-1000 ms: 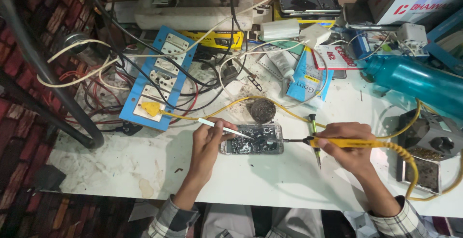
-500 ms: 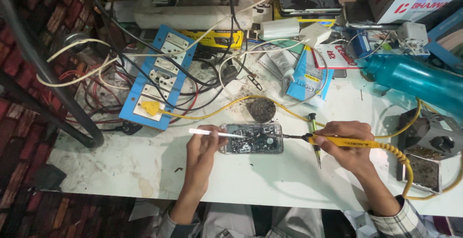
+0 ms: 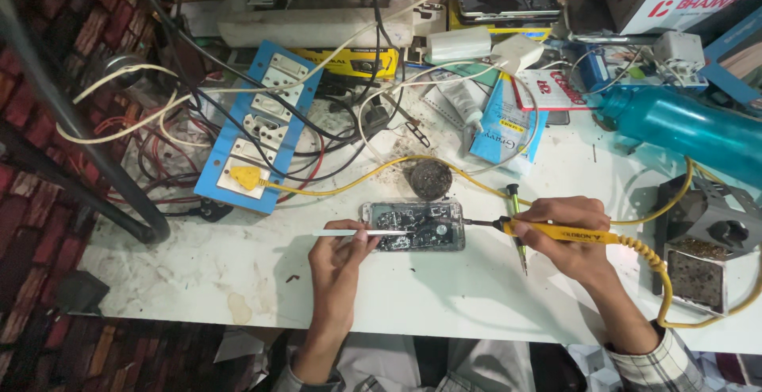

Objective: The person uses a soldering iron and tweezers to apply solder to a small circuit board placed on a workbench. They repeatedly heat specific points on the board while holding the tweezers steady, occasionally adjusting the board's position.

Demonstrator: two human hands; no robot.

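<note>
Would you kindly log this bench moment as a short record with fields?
Left hand: holds a thin white tool over the opened phone.
Right hand: grips a yellow soldering iron, tip at the phone's right edge.
Surface: white table.
Nearby: blue socket board, teal bottle, round dark tin.

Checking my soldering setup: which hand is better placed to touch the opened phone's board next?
Right. The right hand holds the yellow soldering iron with its tip at the opened phone; the left hand only holds a white stick over it.
</note>
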